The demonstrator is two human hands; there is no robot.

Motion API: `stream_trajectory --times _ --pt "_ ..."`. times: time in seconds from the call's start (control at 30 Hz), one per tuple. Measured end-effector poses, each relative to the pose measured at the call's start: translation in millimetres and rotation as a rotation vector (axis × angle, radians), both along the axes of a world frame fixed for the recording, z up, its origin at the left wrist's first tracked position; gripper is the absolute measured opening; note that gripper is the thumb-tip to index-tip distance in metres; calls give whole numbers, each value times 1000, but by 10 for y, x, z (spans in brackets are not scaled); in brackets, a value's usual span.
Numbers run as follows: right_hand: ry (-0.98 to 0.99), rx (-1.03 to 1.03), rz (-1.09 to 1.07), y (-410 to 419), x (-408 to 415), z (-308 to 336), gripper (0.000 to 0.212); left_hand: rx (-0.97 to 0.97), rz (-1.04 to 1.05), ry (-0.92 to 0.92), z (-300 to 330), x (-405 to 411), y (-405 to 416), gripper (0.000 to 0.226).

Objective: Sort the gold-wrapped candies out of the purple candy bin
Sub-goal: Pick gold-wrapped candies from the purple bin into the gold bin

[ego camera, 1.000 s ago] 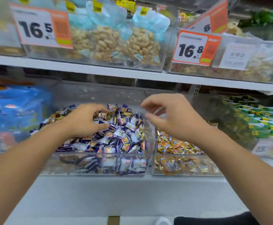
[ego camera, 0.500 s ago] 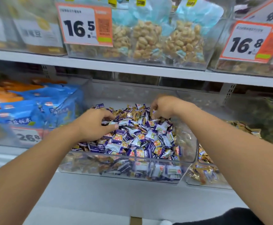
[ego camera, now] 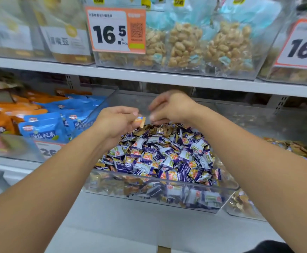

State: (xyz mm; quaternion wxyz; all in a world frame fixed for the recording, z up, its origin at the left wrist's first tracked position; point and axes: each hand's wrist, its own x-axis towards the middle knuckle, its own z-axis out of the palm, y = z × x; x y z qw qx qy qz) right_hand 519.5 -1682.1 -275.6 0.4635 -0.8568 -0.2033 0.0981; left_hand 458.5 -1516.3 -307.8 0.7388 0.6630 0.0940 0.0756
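Note:
A clear plastic bin [ego camera: 160, 185] on the lower shelf is heaped with purple-and-white wrapped candies [ego camera: 163, 157]. Gold-wrapped candies [ego camera: 158, 129] lie mixed in along the back of the heap. My left hand [ego camera: 116, 123] hovers over the bin's back left and pinches one gold-wrapped candy [ego camera: 139, 121] between thumb and fingers. My right hand [ego camera: 171, 106] hangs just right of it with fingers curled downward near the gold pile; whether it holds anything is hidden.
To the right stands a second clear bin [ego camera: 244, 205] of gold candies. On the left sit blue snack bags [ego camera: 44, 126] and orange bags [ego camera: 8, 114]. The upper shelf [ego camera: 149, 77] overhangs with peanut bags [ego camera: 183, 44] and a 16.5 price tag [ego camera: 115, 30].
The view has shifted left and closer. My left hand has lifted out of the heap with a gold candy pinched in it. My right hand rose slightly beside it.

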Motion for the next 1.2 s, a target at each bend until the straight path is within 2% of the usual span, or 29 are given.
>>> stream_trajectory --times 0.07,0.13,0.2,0.3,0.43,0.5,0.57,0.67,0.73,0.87,0.93,1.07,1.2 --pt "-151 -394 -26 -74 125 -100 20 172 71 39 -40 -22 78 16" --pt "-217 -776 43 -28 169 -235 33 431 124 43 -76 -72 174 27" --pt "-200 -947 58 58 216 -326 48 649 128 13 -103 -99 268 32" --pt "-228 -1034 29 132 291 -294 44 961 -22 10 -59 -142 363 25" --pt "-191 -1178 81 128 368 -239 46 1237 -279 160 13 -231 410 18" --pt "-128 -1169 148 168 364 -246 49 1354 -304 208 39 -290 434 15" --pt "-91 -1134 203 223 349 -250 52 1531 -303 278 56 -324 453 22" --pt "-64 -1009 193 237 337 -224 49 1695 -329 349 52 -341 436 27" --pt "-13 -857 142 188 302 -183 51 1697 -346 352 50 -335 419 29" --pt "229 -400 44 52 236 -177 55 1607 -330 322 0 -320 422 38" --pt "288 -297 55 -13 198 -145 57 1525 -308 292 -51 -289 456 36" --pt "430 -67 124 -127 85 -18 50 1289 -260 111 -144 -239 532 14" --pt "598 175 160 -352 -32 -19 39 907 -267 13 -149 -225 409 17"
